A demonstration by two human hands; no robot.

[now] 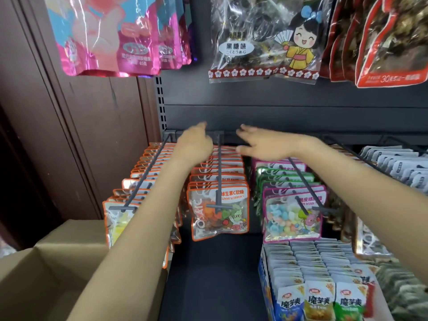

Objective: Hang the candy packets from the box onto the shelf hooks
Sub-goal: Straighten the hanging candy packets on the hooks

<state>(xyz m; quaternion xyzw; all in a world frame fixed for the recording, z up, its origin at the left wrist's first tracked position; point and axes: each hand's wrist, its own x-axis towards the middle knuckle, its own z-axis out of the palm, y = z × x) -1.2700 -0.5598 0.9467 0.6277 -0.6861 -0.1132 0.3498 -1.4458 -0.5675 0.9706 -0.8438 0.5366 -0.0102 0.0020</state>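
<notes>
Head view: left hand (pixel 193 144) and right hand (pixel 261 143), both empty with loose fingers, should press packets (pixel 218 163) squarely back along the hook (pixel 218 172).

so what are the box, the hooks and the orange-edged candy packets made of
The box looks like plain brown corrugated cardboard, matte, with folded flaps. The hooks appear to be metal rods with a dull dark grey coating, thin and straight. The orange-edged candy packets seem to be glossy plastic film: a clear window shows the sweets, and the surface catches glare.
</notes>
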